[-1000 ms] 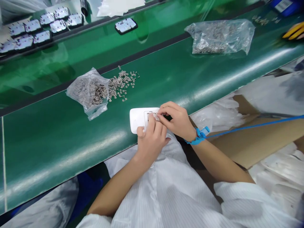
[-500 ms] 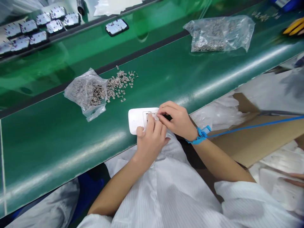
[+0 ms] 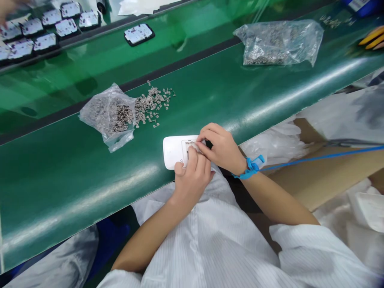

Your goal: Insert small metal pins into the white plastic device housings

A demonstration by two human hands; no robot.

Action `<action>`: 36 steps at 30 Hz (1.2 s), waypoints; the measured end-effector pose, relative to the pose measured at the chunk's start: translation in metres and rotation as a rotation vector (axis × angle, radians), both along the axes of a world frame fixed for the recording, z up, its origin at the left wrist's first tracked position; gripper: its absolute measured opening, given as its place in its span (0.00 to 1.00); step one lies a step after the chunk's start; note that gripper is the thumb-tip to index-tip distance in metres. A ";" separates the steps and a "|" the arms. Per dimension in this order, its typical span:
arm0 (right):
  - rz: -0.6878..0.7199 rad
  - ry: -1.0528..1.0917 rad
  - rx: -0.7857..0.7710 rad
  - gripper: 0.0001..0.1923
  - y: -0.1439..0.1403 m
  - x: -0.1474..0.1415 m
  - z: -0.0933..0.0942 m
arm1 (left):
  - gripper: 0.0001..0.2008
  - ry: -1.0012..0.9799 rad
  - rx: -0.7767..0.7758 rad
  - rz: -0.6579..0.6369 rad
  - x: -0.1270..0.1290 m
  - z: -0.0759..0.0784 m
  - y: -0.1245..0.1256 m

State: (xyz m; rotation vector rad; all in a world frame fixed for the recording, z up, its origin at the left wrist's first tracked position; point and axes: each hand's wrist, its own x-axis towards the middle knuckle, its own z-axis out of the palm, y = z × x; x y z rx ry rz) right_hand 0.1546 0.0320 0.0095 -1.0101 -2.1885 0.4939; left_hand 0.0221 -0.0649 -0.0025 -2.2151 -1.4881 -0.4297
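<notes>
A white plastic housing (image 3: 173, 154) with rounded corners lies at the near edge of the green work surface, its recessed compartment facing up. My left hand (image 3: 193, 172) is on it, thumb on the near side and fingertips reaching into the compartment, holding it steady. My right hand (image 3: 220, 146) comes in from the right, thumb and index finger pinched together at the compartment's upper edge. Whatever sits between those fingertips is too small to make out. Beyond the housing, small metal contact pieces (image 3: 153, 102) are spilling from an open clear plastic bag (image 3: 105, 108).
A second clear bag (image 3: 282, 44) of metal pieces lies farther right. Circuit boards in black frames (image 3: 66, 27) stand at the upper left, and a single board (image 3: 139, 35) is on the green strip behind. A blue wrist strap (image 3: 250, 166) trails a cord rightward. Yellow-tipped fingers (image 3: 373, 38) show far right.
My right fingertips have shifted slightly left over the compartment, and more of the recess shows. The single board behind has moved left. Part of another person's hand has appeared at the top left.
</notes>
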 end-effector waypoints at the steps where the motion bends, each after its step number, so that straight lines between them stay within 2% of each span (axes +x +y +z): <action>1: -0.005 0.020 -0.029 0.05 0.003 0.000 -0.001 | 0.10 -0.011 -0.007 -0.011 -0.001 0.001 0.000; 5: 0.001 0.087 -0.190 0.10 0.013 0.000 -0.002 | 0.09 -0.060 -0.062 -0.086 -0.004 0.005 0.002; 7: -0.006 0.114 -0.203 0.09 0.012 0.000 -0.001 | 0.10 -0.070 -0.066 -0.098 -0.005 0.006 0.003; 11: -0.068 0.224 -0.055 0.03 -0.008 0.004 -0.005 | 0.11 -0.061 -0.017 -0.056 -0.002 0.005 0.004; 14: -0.038 0.250 0.069 0.09 -0.022 0.009 -0.014 | 0.09 -0.038 0.011 -0.046 -0.001 0.004 0.004; 18: 0.025 0.217 0.171 0.16 -0.025 0.016 -0.024 | 0.05 -0.038 0.008 -0.072 -0.002 0.005 0.006; 24: 0.039 0.145 0.217 0.18 -0.023 0.019 -0.025 | 0.04 -0.023 -0.004 -0.077 -0.002 0.008 0.008; 30: 0.055 0.088 0.206 0.17 -0.025 0.020 -0.025 | 0.06 -0.067 -0.108 -0.109 -0.002 0.008 0.008; 36: 0.039 0.117 0.255 0.18 -0.027 0.018 -0.029 | 0.07 -0.008 -0.034 -0.088 -0.002 0.010 0.009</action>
